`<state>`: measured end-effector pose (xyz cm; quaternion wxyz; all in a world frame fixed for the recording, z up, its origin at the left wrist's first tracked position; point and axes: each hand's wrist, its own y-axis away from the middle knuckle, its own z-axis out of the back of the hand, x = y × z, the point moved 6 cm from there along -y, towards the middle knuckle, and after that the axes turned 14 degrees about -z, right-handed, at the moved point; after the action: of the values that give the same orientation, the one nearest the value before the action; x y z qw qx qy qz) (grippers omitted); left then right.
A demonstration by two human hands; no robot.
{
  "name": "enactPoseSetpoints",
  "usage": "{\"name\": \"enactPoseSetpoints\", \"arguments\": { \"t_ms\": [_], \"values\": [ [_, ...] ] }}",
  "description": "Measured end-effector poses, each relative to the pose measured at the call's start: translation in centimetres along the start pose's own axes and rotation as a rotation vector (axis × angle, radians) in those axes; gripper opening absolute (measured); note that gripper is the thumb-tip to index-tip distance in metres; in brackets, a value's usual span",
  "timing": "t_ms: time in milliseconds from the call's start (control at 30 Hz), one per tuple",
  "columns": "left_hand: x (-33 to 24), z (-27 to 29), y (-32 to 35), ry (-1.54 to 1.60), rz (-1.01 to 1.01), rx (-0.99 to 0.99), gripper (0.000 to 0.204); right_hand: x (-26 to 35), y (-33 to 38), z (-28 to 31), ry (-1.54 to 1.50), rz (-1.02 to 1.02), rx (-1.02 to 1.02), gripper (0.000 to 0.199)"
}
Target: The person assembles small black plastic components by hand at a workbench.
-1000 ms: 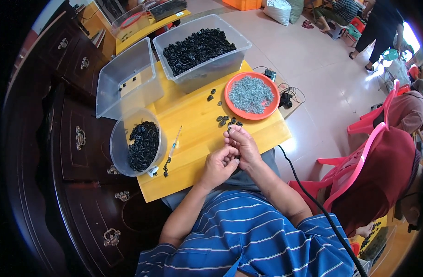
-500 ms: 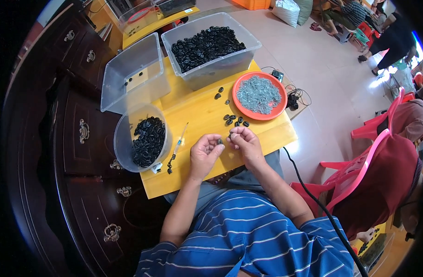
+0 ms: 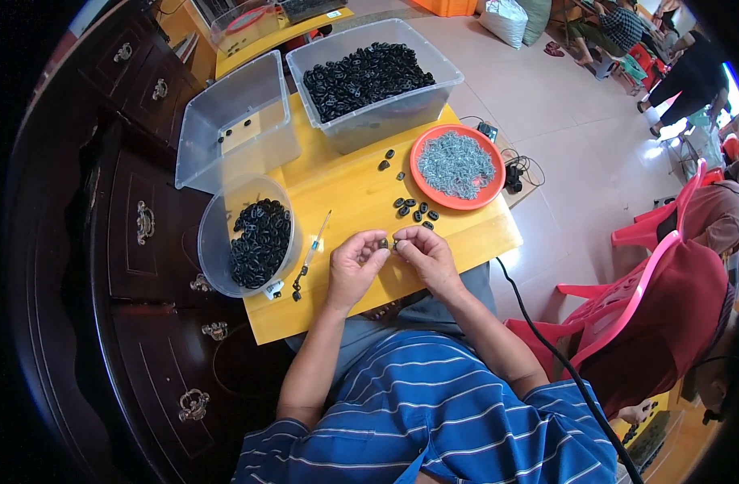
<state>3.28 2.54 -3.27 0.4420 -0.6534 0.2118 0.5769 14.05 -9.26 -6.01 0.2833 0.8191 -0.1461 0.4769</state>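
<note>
My left hand pinches a small black oval piece above the near part of the yellow table. Close against it, the fingertips of my right hand are pinched on something small and dark, mostly hidden by the fingers. Several loose black oval pieces lie just beyond my right hand. An orange-red plate of small silvery metal parts sits at the table's right side. To the left, a round clear tub holds a heap of black oval pieces.
A large clear bin of black pieces stands at the back, beside another clear bin with few pieces. A thin screwdriver-like tool lies near the tub. Dark drawers border the left; a pink chair with a seated person is right.
My right hand has moved slightly left, bringing its fingertips up to the piece in my left hand. The whole view has shifted a little.
</note>
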Motion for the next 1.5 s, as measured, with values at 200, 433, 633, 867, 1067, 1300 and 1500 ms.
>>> {"name": "enactPoseSetpoints", "arguments": {
  "t_ms": [200,433,633,867,1067,1300,1500],
  "values": [
    [0.1,0.0,0.0,-0.044,-0.013,0.029,0.032,-0.1,0.1,0.2,0.066,0.0,-0.024,0.016],
    [0.0,-0.1,-0.1,-0.074,0.026,0.058,0.032,0.1,0.2,0.4,0.144,0.007,-0.05,0.017],
    [0.4,-0.4,-0.1,-0.012,0.024,0.053,0.032,-0.2,-0.1,0.5,0.175,0.033,-0.039,0.016],
    [-0.8,-0.6,-0.6,-0.078,-0.059,0.038,0.028,0.2,-0.1,0.2,0.072,-0.024,0.011,0.016],
    [-2.6,-0.2,-1.4,-0.185,-0.108,0.16,0.029,0.1,-0.1,0.1,0.018,-0.123,0.049,0.016],
    [-3.2,0.3,-2.1,-0.196,-0.105,0.247,0.025,0.3,-0.3,-0.5,0.009,-0.17,0.102,0.017],
    [-2.8,0.1,-2.0,-0.175,-0.096,0.234,0.026,0.0,-0.5,-0.3,0.019,-0.164,0.111,0.016]
  ]
}}
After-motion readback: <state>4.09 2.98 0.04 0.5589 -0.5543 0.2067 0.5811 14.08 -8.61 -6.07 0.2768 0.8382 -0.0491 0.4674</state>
